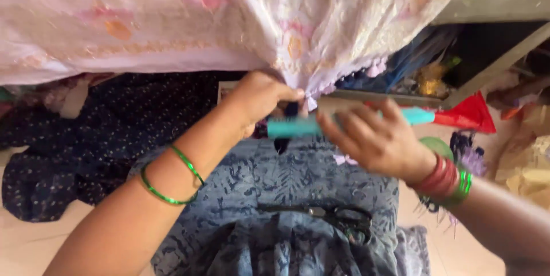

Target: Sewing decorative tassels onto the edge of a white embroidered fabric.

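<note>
Pinching the pink embroidered cloth [240,18] at its gathered hem, left hand [260,97] grip closed; right hand [372,138] grip holds a teal comb [298,127] just below. Black scissors [338,218] lie on the lap.

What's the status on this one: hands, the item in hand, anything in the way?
Left hand pinching pale pink cloth at its edge. Right hand on teal stick-like tool, held level between both hands. Black scissors idle on lap, clear.
</note>
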